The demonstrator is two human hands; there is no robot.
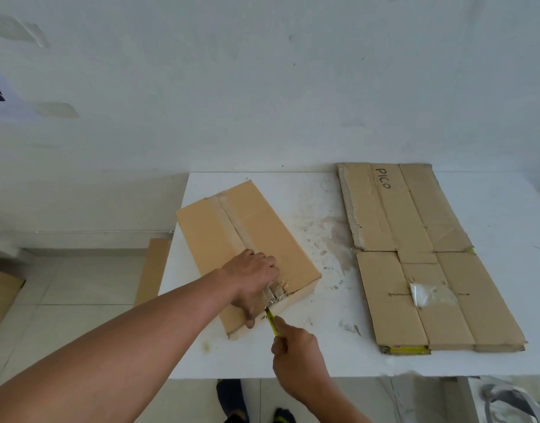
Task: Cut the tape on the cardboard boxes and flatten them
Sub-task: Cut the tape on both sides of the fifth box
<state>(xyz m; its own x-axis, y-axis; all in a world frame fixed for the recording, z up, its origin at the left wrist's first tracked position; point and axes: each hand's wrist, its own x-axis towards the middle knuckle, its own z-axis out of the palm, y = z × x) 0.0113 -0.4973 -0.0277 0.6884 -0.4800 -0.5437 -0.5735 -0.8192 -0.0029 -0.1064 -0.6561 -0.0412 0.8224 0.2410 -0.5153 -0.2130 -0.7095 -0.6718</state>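
Gripping a yellow knife (271, 323), the right hand (296, 358) holds its tip at the box's (247, 227) taped near end on the table (323, 190). The left hand (253, 279) clamps that end. Farther right lies flattened cardboard (415, 227) marked "PICO".

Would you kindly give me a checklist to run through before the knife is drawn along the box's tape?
1. Steadied: left hand holds the box at its near end: ok.
2. Knife secure: right hand grips the yellow knife: ok.
3. Blade placed: its tip meets the tape at the near edge: ok.
4. Thumb clear: left thumb lies close beside the blade: not ok.
5. Blade extension: cannot tell.
6. Flattened box lies apart on the table: ok.
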